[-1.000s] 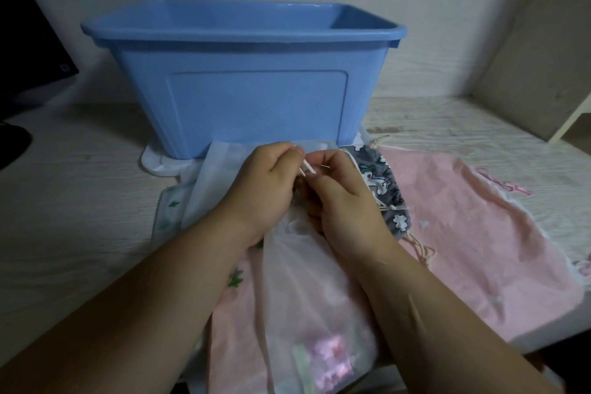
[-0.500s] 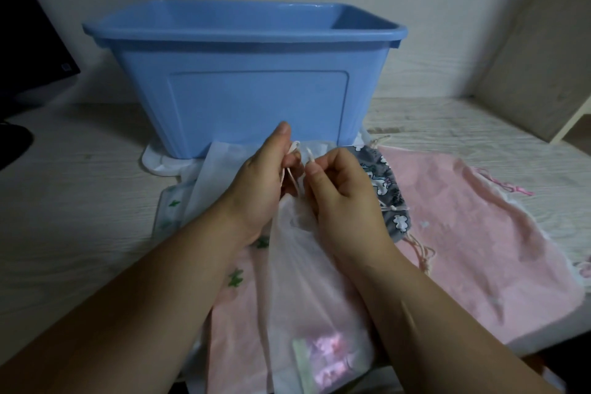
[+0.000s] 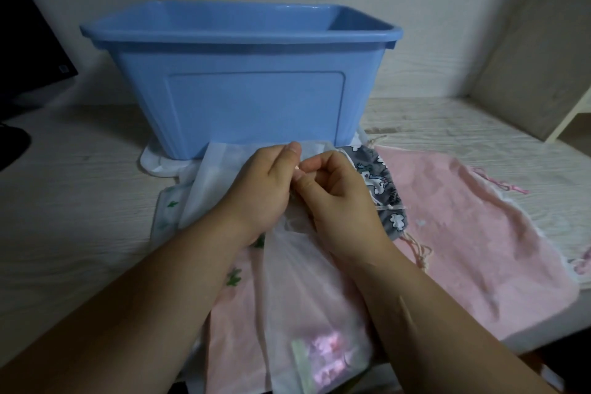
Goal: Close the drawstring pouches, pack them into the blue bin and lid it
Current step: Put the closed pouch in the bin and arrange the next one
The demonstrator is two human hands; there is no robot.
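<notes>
pinching at centre frame: i am seeing the left hand (image 3: 262,192) and right hand (image 3: 339,198) touching, fingers closed on the gathered mouth of a sheer white pouch (image 3: 307,297) that is trailing toward the lower edge. the blue bin (image 3: 243,80) is sitting open just behind them, upper centre. a grey patterned pouch (image 3: 383,189) and a pink pouch (image 3: 499,233) are lying flat to the right.

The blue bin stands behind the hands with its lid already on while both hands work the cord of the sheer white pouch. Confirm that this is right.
Not quite: the blue bin has no lid on; the head view shows its open rim and inner wall. The rest holds: it stands behind the left hand and right hand, whose fingers pinch the cord at the gathered top of the sheer white pouch.
</notes>
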